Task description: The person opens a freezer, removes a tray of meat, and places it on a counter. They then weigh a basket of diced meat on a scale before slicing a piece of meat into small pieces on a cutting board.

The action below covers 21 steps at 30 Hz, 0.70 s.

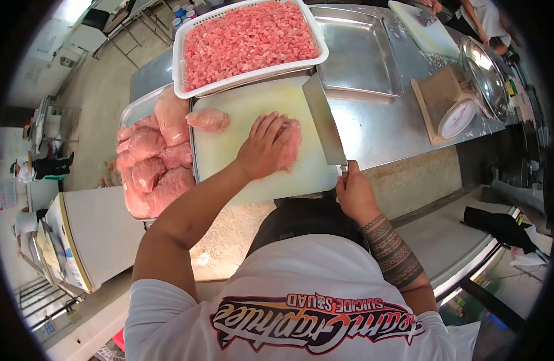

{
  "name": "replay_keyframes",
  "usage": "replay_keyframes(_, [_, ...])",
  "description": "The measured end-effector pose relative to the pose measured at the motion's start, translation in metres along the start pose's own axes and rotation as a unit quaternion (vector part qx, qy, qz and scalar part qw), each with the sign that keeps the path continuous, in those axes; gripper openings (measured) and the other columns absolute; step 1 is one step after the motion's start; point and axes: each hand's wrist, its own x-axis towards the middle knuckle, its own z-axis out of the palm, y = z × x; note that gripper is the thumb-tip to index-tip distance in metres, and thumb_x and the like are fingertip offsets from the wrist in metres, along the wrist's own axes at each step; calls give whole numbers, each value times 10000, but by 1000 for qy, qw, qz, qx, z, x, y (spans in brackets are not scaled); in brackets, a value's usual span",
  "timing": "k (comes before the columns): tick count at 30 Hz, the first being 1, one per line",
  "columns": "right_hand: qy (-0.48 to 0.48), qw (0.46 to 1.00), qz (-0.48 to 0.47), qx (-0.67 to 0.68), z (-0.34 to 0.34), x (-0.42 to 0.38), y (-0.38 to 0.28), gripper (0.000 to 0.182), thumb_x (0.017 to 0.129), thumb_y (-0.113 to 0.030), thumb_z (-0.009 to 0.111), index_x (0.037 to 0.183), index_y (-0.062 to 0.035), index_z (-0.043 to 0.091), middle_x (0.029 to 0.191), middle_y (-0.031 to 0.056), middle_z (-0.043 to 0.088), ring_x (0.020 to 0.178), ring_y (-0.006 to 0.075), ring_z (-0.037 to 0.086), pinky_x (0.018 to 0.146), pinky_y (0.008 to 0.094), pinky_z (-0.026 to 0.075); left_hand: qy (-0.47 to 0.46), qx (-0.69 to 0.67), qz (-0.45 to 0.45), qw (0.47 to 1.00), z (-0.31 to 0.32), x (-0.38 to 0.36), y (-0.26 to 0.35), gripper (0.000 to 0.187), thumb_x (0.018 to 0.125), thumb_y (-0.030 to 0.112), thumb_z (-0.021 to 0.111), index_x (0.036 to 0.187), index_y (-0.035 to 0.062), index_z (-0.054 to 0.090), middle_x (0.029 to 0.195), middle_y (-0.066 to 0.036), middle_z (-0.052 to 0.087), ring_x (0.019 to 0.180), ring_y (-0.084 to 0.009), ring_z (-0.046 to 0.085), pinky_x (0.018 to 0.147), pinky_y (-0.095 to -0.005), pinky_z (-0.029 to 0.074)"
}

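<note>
On a pale cutting board [229, 168], my left hand [262, 147] lies flat over a slab of pink raw meat [292, 146], its fingers stretched out across the top. The meat's right side shows past my fingertips. My right hand [356, 192] is wrapped round the handle of a cleaver [325, 120]. Its wide rectangular blade is at the board's right edge, apart from the meat. A smaller piece of meat [208, 120] sits at the board's upper left.
Left of the board, a metal tray [130, 111] holds several large meat pieces. A white basket [179, 66] of diced meat stands behind. Beyond it are a steel tray [392, 60], a dial scale [456, 119] and another board [412, 21] with a co-worker's hand [432, 5] nearby.
</note>
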Motion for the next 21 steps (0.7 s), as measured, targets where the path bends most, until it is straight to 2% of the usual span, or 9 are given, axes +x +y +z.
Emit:
replay_keyframes(1, [1,1000,-11,-9,0,2,1,388,972,-125,608,1278,62,461,910,275,718,903,475,703,798,563,560,5,10,-10,1000,0,-8,6,1172,634,633,844,1547,40,410,1534,-221,431,1452,-418,390,1208,-602,304])
replay_keyframes(4, [-28,998,-20,-44,0,6,8,384,981,-147,603,1287,41,467,913,275,717,891,472,703,787,566,559,42,-30,-25,998,-2,-31,22,1093,678,631,812,1533,65,432,1500,-225,468,1412,-440,435,1182,-634,317])
replay_keyframes(7, [-39,996,-46,-61,-2,4,11,365,986,-148,599,1282,28,478,909,267,719,873,467,705,776,566,559,41,-30,-10,999,-8,-55,36,945,775,533,798,1527,78,451,1498,-206,478,1408,-432,445,1177,-627,331])
replay_keyframes(13, [-94,988,-101,-72,-29,16,17,314,986,-140,606,1233,21,497,891,255,717,857,454,707,761,563,558,-23,32,-48,998,-30,-71,66,656,902,204,704,1514,106,490,1486,-161,498,1395,-416,473,1167,-613,366])
replay_keyframes(16, [-127,980,-115,-98,-35,21,25,286,977,-133,615,1190,17,495,878,245,712,843,455,701,753,558,554,30,62,-51,996,-20,-75,69,600,935,121,643,1517,130,497,1486,-159,497,1396,-420,477,1154,-612,398])
replay_keyframes(21, [-158,965,-177,-107,-60,42,20,265,963,-123,624,1147,11,486,864,233,705,841,449,697,749,553,546,55,81,-34,995,-7,-18,33,601,925,109,601,1515,154,499,1476,-164,513,1408,-420,478,1171,-598,419])
